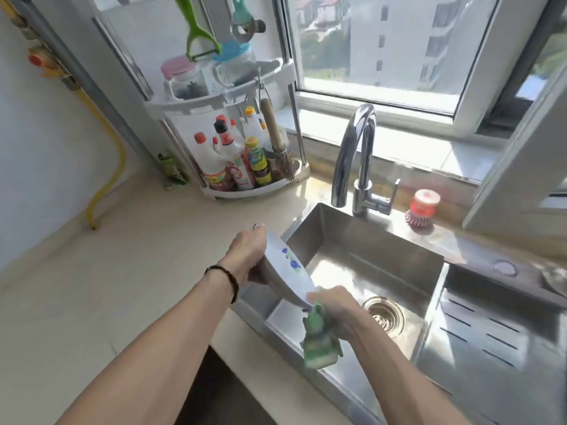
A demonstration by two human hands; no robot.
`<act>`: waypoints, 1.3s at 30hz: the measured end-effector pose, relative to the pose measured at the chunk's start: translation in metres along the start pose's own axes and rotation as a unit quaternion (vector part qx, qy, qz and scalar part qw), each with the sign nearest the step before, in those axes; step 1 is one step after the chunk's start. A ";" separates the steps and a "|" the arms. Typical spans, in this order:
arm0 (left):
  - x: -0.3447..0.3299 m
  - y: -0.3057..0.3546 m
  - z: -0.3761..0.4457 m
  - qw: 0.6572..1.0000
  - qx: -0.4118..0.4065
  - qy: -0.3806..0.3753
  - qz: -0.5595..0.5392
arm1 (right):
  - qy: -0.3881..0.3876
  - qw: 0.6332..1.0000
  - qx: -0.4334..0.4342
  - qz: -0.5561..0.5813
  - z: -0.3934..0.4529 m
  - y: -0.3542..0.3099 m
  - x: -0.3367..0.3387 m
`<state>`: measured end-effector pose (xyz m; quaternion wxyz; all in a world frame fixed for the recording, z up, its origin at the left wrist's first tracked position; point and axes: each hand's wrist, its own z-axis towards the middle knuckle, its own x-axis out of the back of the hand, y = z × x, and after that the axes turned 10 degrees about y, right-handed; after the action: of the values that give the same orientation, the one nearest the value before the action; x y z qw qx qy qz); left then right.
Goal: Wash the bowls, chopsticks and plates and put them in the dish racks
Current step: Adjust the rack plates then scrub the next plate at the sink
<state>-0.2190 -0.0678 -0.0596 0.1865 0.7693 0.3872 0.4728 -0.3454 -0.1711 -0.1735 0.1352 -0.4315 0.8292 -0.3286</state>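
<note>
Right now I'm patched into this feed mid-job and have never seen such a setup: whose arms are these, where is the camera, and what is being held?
There is no machine here. One wide-angle camera sits on a person's head and looks forward and down, so the two bare arms reaching in from the bottom are that person's own. The left hand, with a dark bracelet on its wrist, grips a white plate with a blue flower print and holds it tilted over the left edge of a steel sink. The right hand holds a green sponge against the plate's lower rim. No water shows running from the faucet. On the ledge behind the sink lies a red brush. On the counter to the left stands a corner rack of bottles. No dish rack can be made out for certain.
</note>
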 end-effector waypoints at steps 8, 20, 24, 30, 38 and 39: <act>0.005 -0.027 -0.006 0.995 -0.036 -0.022 -0.091 | 0.026 0.997 0.045 -0.053 -0.001 -0.013 0.018; 0.036 -0.074 -0.023 0.967 -0.097 -0.079 -0.222 | 0.044 0.797 0.482 -0.361 -0.058 -0.065 -0.047; 0.051 -0.076 -0.026 0.961 -0.124 -0.075 -0.234 | 0.024 0.738 0.506 -0.446 -0.059 -0.042 -0.062; 0.072 -0.076 -0.023 0.958 -0.132 -0.088 -0.241 | -0.115 0.733 0.493 -0.455 -0.077 -0.036 -0.077; 0.082 -0.066 -0.027 0.957 -0.144 -0.112 -0.227 | -0.129 0.737 0.501 -0.435 -0.090 -0.043 -0.081; 0.083 -0.067 -0.026 0.958 -0.144 -0.115 -0.219 | -0.130 0.729 0.509 -0.439 -0.086 -0.045 -0.079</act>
<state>-0.2489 0.0359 -0.0423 0.4372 0.6797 0.4505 0.3794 -0.3142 -0.0887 -0.0841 0.2816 -0.6524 0.2308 -0.6647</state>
